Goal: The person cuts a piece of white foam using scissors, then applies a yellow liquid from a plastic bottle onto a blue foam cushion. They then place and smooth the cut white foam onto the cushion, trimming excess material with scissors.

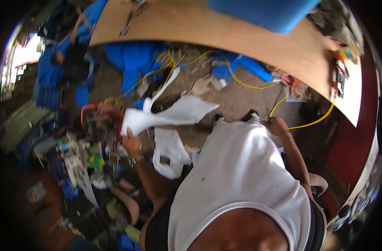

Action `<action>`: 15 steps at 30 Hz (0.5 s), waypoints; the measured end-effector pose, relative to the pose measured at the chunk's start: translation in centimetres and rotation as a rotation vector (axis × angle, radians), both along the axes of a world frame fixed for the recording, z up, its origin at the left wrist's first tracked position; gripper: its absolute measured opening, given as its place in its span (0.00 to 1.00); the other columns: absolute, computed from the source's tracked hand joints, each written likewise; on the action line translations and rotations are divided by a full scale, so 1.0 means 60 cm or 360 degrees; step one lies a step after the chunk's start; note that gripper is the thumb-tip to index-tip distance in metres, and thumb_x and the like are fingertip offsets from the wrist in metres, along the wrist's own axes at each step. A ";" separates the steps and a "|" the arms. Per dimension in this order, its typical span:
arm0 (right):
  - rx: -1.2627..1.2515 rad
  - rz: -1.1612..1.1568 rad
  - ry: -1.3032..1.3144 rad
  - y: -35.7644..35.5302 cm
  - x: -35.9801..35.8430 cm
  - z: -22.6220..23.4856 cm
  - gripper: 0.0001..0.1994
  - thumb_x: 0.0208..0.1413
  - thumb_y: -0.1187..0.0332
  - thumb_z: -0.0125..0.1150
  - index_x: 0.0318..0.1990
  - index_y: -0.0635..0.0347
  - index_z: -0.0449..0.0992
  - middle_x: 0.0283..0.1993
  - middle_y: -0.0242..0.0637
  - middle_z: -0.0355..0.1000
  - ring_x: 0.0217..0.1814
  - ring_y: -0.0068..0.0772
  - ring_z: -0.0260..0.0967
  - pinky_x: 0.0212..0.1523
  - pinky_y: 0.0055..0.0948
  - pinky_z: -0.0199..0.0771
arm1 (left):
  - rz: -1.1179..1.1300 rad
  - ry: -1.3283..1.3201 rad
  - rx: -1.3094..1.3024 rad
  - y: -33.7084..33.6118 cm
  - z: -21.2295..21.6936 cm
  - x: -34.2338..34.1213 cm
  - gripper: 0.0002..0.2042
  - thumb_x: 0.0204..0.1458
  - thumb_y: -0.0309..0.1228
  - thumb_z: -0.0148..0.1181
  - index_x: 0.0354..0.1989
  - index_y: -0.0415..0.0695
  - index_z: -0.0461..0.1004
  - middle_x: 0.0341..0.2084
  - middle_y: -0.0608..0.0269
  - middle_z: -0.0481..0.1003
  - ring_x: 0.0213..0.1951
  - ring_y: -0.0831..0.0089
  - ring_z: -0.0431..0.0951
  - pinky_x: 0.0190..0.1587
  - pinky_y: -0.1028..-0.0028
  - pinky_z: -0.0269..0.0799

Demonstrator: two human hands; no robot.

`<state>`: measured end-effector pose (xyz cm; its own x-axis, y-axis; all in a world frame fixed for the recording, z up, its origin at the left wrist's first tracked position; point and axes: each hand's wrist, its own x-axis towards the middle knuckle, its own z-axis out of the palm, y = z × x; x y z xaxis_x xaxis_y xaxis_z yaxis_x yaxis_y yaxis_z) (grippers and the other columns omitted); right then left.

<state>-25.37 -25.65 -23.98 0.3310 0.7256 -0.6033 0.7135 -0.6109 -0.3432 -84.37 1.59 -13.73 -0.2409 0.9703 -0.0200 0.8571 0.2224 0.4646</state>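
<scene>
My left hand (131, 144), wearing a metal-banded wristwatch, grips one end of a white, irregularly cut sheet (174, 115). The sheet could be foam or padding; it stretches to the right into a point, and a narrow strip rises from it. Below it lies another white cut-out piece (170, 152) with a hole in it. On the other side of my body, my right hand (279, 126) hangs low beside my white shirt, fingers curled. Whatever it holds, if anything, is hidden. A yellow hose (310, 124) runs close by that hand.
A wooden table (174, 25) spans the far side, bearing a blue container (262, 12) and metal tools (130, 19). Blue sheets (134, 58), scraps and yellow hose litter the floor. Cluttered machinery and parts (76, 163) stand at left. A reddish panel (350, 150) is at right.
</scene>
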 end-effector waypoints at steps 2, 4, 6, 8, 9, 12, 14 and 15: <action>-0.0075 -0.0033 -0.0056 0.003 -0.006 -0.002 0.37 0.55 0.34 0.55 0.35 0.70 0.80 0.37 0.65 0.75 0.44 0.64 0.75 0.44 0.53 0.74 | 0.0285 -0.0378 -0.0059 -0.004 0.011 -0.021 0.28 0.64 0.50 0.50 0.39 0.29 0.77 0.23 0.46 0.78 0.22 0.63 0.78 0.26 0.60 0.70; -0.0079 -0.0014 -0.0040 0.010 -0.010 -0.004 0.35 0.56 0.36 0.57 0.35 0.70 0.80 0.35 0.66 0.75 0.44 0.66 0.75 0.43 0.53 0.74 | 0.0274 -0.0326 -0.0033 -0.011 0.013 -0.042 0.25 0.63 0.47 0.53 0.37 0.30 0.77 0.21 0.52 0.77 0.22 0.68 0.77 0.25 0.65 0.70; -0.0156 0.0037 -0.0105 0.015 -0.016 -0.006 0.34 0.56 0.37 0.57 0.35 0.69 0.80 0.35 0.66 0.75 0.44 0.66 0.75 0.42 0.54 0.74 | 0.0174 -0.0010 -0.0219 -0.034 0.011 -0.072 0.23 0.61 0.45 0.57 0.33 0.31 0.78 0.22 0.53 0.78 0.22 0.70 0.78 0.26 0.69 0.72; -0.0022 0.0210 -0.0099 0.014 -0.023 -0.007 0.30 0.57 0.40 0.58 0.34 0.67 0.80 0.34 0.62 0.76 0.41 0.62 0.77 0.39 0.51 0.75 | 0.0014 0.0662 -0.0183 -0.062 0.004 -0.110 0.22 0.60 0.44 0.57 0.29 0.32 0.78 0.25 0.51 0.81 0.22 0.58 0.78 0.27 0.59 0.71; 0.0002 0.0331 -0.0123 0.012 -0.026 -0.008 0.29 0.58 0.41 0.59 0.34 0.66 0.80 0.33 0.60 0.77 0.39 0.59 0.77 0.38 0.50 0.76 | 0.0016 0.0884 -0.0136 -0.077 0.004 -0.135 0.21 0.61 0.43 0.56 0.34 0.32 0.77 0.28 0.51 0.81 0.25 0.60 0.78 0.30 0.62 0.72; -0.0020 -0.0529 0.0145 0.006 -0.022 -0.011 0.15 0.60 0.56 0.61 0.41 0.60 0.80 0.30 0.45 0.78 0.27 0.35 0.79 0.25 0.34 0.80 | 0.0440 -0.0004 -0.0145 -0.094 0.013 -0.221 0.21 0.63 0.43 0.53 0.46 0.32 0.74 0.36 0.51 0.81 0.35 0.65 0.80 0.39 0.70 0.76; 0.0060 -0.1144 0.0414 -0.001 -0.013 -0.003 0.29 0.56 0.41 0.62 0.34 0.66 0.78 0.24 0.42 0.75 0.25 0.33 0.78 0.23 0.34 0.80 | 0.0925 -0.1098 0.0040 -0.062 0.014 -0.262 0.23 0.64 0.42 0.52 0.55 0.32 0.72 0.42 0.51 0.81 0.41 0.69 0.82 0.45 0.75 0.79; 0.0185 -0.1214 0.0278 -0.001 0.001 0.005 0.29 0.56 0.41 0.63 0.33 0.65 0.77 0.24 0.39 0.74 0.25 0.32 0.77 0.24 0.35 0.81 | 0.1033 -0.1504 0.0229 -0.032 0.002 -0.267 0.24 0.65 0.43 0.50 0.56 0.30 0.69 0.44 0.48 0.80 0.43 0.67 0.81 0.47 0.74 0.79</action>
<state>-25.29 -25.70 -23.71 0.6702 0.3978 -0.6266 0.0419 -0.8632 -0.5031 -100.38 -0.33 -13.62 -0.6430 0.6771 -0.3578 -0.1025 0.3869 0.9164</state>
